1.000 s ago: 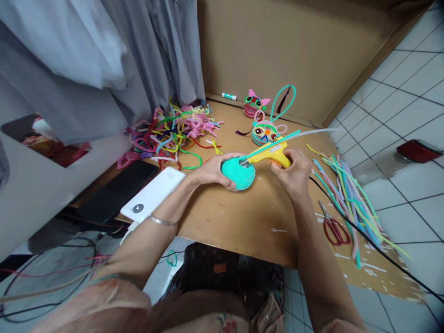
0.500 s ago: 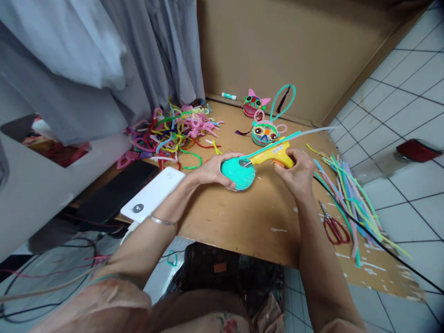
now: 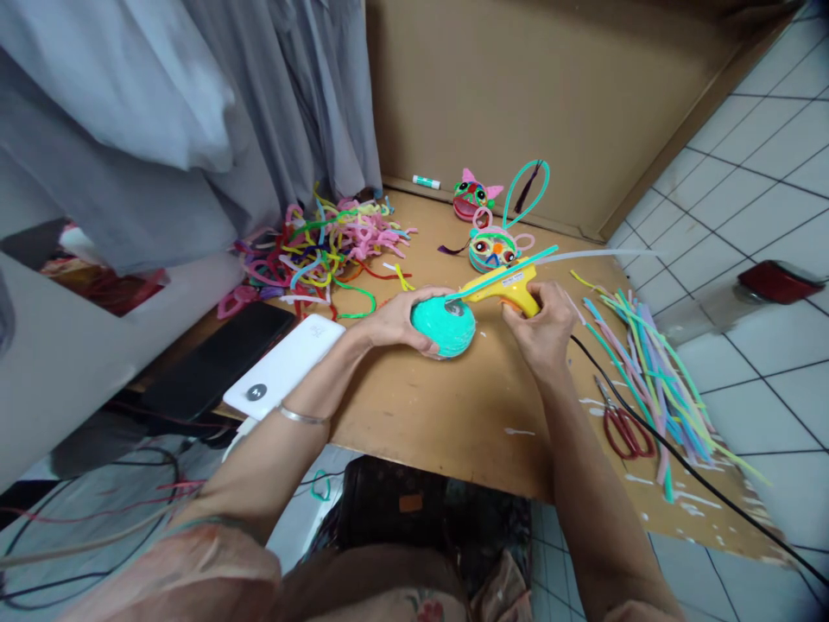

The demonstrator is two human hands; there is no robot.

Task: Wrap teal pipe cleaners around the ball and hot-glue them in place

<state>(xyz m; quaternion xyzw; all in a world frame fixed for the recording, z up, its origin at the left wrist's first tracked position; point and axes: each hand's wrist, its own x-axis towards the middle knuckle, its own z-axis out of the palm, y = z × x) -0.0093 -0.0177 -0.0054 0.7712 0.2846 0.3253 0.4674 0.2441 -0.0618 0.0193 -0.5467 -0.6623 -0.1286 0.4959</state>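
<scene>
Grey curtain (image 3: 311,104) to the left, brown panel (image 3: 518,95) behind and white tiles (image 3: 770,147) to the right, the brown counter (image 3: 427,415) spreads before me, pale streaks marking its right end. Above its middle my right grip (image 3: 545,324) is closed around a yellow glue gun (image 3: 498,283), long axis slanting from upper right to lower left, nozzle towards the grey patch on a turquoise ball (image 3: 444,333). My left grip (image 3: 401,320) clasps that ball from its left side, 1 turquoise strip (image 3: 544,254) slanting up rightward from the patch.
</scene>
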